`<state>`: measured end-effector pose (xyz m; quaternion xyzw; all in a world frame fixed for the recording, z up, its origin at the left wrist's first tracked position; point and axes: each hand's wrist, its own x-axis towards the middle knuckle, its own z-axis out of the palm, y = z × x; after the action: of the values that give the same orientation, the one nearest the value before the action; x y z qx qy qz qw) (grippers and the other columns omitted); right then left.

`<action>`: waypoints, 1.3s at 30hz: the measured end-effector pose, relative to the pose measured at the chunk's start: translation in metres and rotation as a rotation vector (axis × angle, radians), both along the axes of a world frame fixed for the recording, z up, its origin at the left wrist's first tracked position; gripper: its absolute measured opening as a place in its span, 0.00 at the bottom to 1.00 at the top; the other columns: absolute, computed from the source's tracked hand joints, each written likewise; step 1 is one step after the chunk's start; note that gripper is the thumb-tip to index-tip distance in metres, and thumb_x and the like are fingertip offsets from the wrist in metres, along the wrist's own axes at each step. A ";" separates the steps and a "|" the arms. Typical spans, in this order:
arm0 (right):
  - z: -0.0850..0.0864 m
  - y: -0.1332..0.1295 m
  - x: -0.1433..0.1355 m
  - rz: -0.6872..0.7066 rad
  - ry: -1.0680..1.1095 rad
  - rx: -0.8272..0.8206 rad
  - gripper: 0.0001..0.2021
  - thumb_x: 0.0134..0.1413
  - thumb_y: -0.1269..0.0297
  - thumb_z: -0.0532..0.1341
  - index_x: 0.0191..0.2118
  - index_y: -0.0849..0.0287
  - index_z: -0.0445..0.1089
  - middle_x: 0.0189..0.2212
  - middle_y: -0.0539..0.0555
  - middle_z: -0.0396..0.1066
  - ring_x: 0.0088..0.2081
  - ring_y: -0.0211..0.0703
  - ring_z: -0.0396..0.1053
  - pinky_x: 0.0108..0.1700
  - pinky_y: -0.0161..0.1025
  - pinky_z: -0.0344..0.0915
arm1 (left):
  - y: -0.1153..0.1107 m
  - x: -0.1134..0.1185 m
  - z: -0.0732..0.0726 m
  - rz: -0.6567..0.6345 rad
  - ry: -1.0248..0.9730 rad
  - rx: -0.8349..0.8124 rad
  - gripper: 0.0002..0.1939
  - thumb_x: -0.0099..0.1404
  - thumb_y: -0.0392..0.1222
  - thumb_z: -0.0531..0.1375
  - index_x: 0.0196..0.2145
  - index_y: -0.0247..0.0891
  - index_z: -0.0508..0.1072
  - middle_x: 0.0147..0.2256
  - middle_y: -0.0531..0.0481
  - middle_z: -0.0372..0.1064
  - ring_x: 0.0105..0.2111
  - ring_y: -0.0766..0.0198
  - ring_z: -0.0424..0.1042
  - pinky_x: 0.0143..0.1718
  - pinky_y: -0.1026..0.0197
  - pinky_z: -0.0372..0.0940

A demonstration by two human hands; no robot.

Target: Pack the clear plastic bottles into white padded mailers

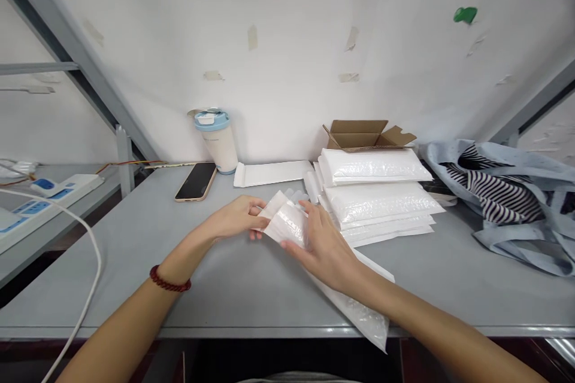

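Note:
My left hand [240, 217] pinches the left corner of a small white plastic packet [290, 222] between thumb and fingers. On the packet's right side, my right hand [326, 248] grips it, thumb in front and fingers behind. The packet is shiny, and rounded translucent pieces [297, 195] show at its top edge. Under my right wrist and forearm lies a white padded mailer [354, 308], its lower corner reaching past the table's front edge. Just beyond my right hand, a stack of white padded mailers [381, 203] rests on the table.
An open cardboard box [368, 134] stands behind the stack. A flat white piece [274, 173], a phone [196, 182] and a blue-lidded cup [218, 140] are at the back. A light blue bag [507, 185] lies right; a power strip [49, 200] and white cable [92, 251] are left.

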<state>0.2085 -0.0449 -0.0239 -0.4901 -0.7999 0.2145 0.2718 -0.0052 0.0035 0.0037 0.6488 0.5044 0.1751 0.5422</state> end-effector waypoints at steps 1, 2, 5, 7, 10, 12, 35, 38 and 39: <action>0.001 0.001 0.001 0.016 0.032 -0.014 0.31 0.56 0.50 0.55 0.60 0.60 0.48 0.53 0.64 0.58 0.56 0.55 0.56 0.53 0.55 0.59 | 0.000 0.001 0.000 0.028 -0.022 0.023 0.14 0.52 0.40 0.61 0.38 0.36 0.73 0.24 0.52 0.71 0.24 0.64 0.69 0.26 0.63 0.64; 0.003 0.002 0.002 0.025 0.073 -0.044 0.29 0.57 0.49 0.53 0.59 0.59 0.49 0.52 0.63 0.60 0.55 0.53 0.58 0.53 0.54 0.60 | 0.000 0.002 0.000 0.065 -0.032 0.052 0.13 0.51 0.39 0.60 0.36 0.36 0.73 0.23 0.53 0.70 0.23 0.65 0.68 0.27 0.63 0.64; 0.006 0.010 0.005 0.016 0.232 -0.263 0.26 0.60 0.49 0.49 0.58 0.59 0.51 0.42 0.58 0.68 0.42 0.47 0.68 0.43 0.48 0.65 | -0.001 0.001 0.005 0.133 -0.031 0.159 0.07 0.52 0.40 0.60 0.30 0.36 0.73 0.23 0.53 0.70 0.24 0.66 0.67 0.27 0.63 0.63; 0.007 0.015 0.006 0.012 0.339 -0.448 0.25 0.59 0.49 0.52 0.56 0.59 0.54 0.35 0.54 0.70 0.33 0.44 0.69 0.34 0.43 0.66 | -0.002 0.000 0.008 0.133 -0.032 0.240 0.07 0.54 0.42 0.60 0.29 0.36 0.74 0.25 0.52 0.71 0.27 0.65 0.68 0.29 0.64 0.64; 0.009 0.019 0.005 0.032 0.485 -0.574 0.21 0.54 0.53 0.59 0.49 0.59 0.62 0.34 0.54 0.71 0.33 0.42 0.70 0.32 0.40 0.65 | -0.003 0.001 0.008 0.129 -0.049 0.336 0.11 0.57 0.47 0.60 0.33 0.37 0.76 0.32 0.50 0.74 0.32 0.62 0.70 0.32 0.63 0.64; 0.009 0.019 0.004 0.051 0.566 -0.590 0.17 0.52 0.55 0.61 0.44 0.59 0.64 0.33 0.53 0.71 0.33 0.42 0.70 0.32 0.39 0.65 | -0.003 0.003 0.006 0.157 -0.072 0.341 0.14 0.58 0.51 0.60 0.37 0.39 0.77 0.35 0.50 0.75 0.34 0.61 0.70 0.34 0.62 0.64; 0.003 0.029 0.007 0.055 1.056 -0.999 0.16 0.41 0.56 0.69 0.32 0.63 0.71 0.23 0.50 0.70 0.25 0.35 0.68 0.28 0.32 0.63 | -0.009 -0.004 0.011 -0.250 -0.229 0.301 0.20 0.56 0.39 0.65 0.47 0.49 0.74 0.56 0.51 0.64 0.56 0.55 0.62 0.51 0.57 0.63; 0.004 0.030 0.007 0.052 1.065 -1.045 0.14 0.45 0.57 0.67 0.32 0.63 0.71 0.22 0.50 0.70 0.24 0.34 0.67 0.28 0.31 0.63 | -0.009 0.005 0.006 -0.133 -0.307 0.325 0.12 0.57 0.40 0.64 0.41 0.44 0.77 0.49 0.50 0.71 0.48 0.57 0.69 0.45 0.59 0.66; 0.004 0.030 0.005 0.035 1.079 -1.071 0.13 0.47 0.58 0.66 0.32 0.64 0.71 0.22 0.50 0.69 0.24 0.34 0.67 0.27 0.31 0.63 | -0.008 0.008 0.003 -0.080 -0.337 0.333 0.10 0.58 0.41 0.63 0.39 0.42 0.78 0.45 0.49 0.73 0.45 0.58 0.71 0.44 0.60 0.67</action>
<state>0.2139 -0.0151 -0.0195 -0.3693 -0.3503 0.7878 0.3468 0.0032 -0.0048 0.0068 0.7104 0.3447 0.3400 0.5108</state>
